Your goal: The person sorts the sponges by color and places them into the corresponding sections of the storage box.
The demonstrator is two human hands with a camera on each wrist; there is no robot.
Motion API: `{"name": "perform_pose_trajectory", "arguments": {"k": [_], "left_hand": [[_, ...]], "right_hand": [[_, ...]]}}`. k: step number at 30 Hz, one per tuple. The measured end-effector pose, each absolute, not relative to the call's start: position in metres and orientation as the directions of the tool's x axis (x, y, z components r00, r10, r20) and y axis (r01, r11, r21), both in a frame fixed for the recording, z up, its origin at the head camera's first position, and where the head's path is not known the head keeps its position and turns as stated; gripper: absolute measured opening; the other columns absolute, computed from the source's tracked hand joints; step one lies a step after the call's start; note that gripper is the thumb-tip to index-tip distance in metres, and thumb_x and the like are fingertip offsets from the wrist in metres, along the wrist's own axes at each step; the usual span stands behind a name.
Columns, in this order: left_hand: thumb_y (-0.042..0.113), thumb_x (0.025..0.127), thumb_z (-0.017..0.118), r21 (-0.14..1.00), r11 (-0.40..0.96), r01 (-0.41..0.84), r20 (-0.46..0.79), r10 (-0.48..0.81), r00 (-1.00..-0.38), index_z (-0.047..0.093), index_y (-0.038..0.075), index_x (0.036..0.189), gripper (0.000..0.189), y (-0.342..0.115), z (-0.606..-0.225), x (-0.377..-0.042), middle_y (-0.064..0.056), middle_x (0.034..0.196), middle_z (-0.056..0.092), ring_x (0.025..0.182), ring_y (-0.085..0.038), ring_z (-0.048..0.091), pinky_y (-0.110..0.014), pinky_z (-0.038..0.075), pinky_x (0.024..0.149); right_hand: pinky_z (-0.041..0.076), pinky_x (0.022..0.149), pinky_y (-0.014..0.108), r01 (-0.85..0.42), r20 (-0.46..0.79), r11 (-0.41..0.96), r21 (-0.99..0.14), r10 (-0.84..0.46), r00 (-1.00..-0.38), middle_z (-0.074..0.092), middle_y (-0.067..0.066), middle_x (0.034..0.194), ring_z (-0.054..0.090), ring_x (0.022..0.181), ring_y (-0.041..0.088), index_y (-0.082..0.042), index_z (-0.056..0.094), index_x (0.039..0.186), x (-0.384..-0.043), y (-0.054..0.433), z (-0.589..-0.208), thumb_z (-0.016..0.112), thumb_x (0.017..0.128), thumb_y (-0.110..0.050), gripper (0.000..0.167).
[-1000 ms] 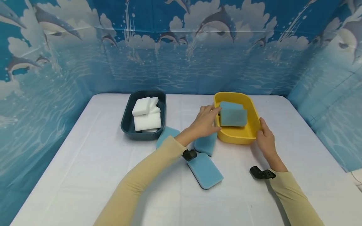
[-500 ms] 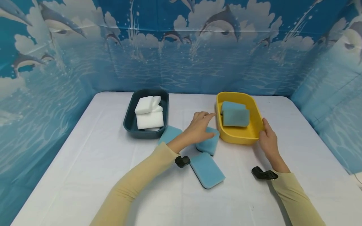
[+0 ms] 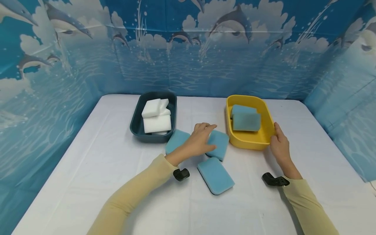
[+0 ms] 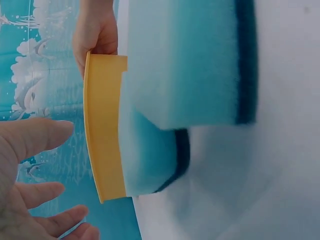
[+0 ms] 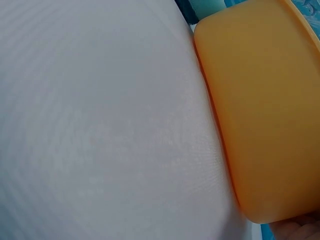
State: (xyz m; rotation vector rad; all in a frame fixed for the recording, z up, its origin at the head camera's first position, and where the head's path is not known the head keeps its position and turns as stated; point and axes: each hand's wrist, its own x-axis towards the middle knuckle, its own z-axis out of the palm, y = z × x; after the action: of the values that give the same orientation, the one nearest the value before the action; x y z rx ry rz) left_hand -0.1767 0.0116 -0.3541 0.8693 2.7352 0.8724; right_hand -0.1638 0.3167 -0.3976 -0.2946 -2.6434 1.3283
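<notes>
My left hand [image 3: 195, 142], fingers spread and holding nothing, hovers over two blue sponges, one to its left [image 3: 176, 138] and one to its right [image 3: 219, 143]. A third blue sponge [image 3: 215, 176] lies nearer on the table. In the left wrist view a blue sponge [image 4: 190, 65] with a dark scouring layer looms close, apart from the fingertips [image 4: 62, 129]. My right hand [image 3: 280, 147] holds the right side of the yellow tub [image 3: 249, 144]; part of its fingers is hidden. Inside that tub rest two blue sponges, one [image 3: 246, 122] overlapping the other [image 3: 243, 109].
A dark blue-green tub [image 3: 138, 130] with several white sponges [image 3: 157, 123] stands at the back left. White cloth covers the table [image 3: 88, 182]. A dolphin-print curtain [image 3: 188, 71] hangs behind and along the sides.
My left hand has drawn back from the yellow tub's left rim, moving left and nearer, over the loose sponges. My right hand stays at the tub, and the sponges in it have not shifted.
</notes>
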Motion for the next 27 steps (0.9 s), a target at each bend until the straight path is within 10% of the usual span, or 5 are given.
{"name": "perform_pose_trajectory", "arguments": {"k": [27], "left_hand": [[0.022, 0.084, 0.069, 0.536, 0.751, 0.386, 0.029, 0.44, -0.897, 0.038, 0.008, 0.143, 0.067, -0.057, -0.371, -0.134, -0.017, 0.143, 0.036, 0.133, -0.034, 0.027, -0.049, 0.038, 0.105]], "right_hand": [[0.01, 0.119, 0.053, 0.113, 0.05, 0.587, -0.802, 0.255, -0.966, 0.003, 0.015, 0.158, 0.005, 0.146, 0.036, -0.007, 0.002, 0.151, -0.163, 0.316, -0.396, 0.014, 0.097, -0.014, 0.056]]}}
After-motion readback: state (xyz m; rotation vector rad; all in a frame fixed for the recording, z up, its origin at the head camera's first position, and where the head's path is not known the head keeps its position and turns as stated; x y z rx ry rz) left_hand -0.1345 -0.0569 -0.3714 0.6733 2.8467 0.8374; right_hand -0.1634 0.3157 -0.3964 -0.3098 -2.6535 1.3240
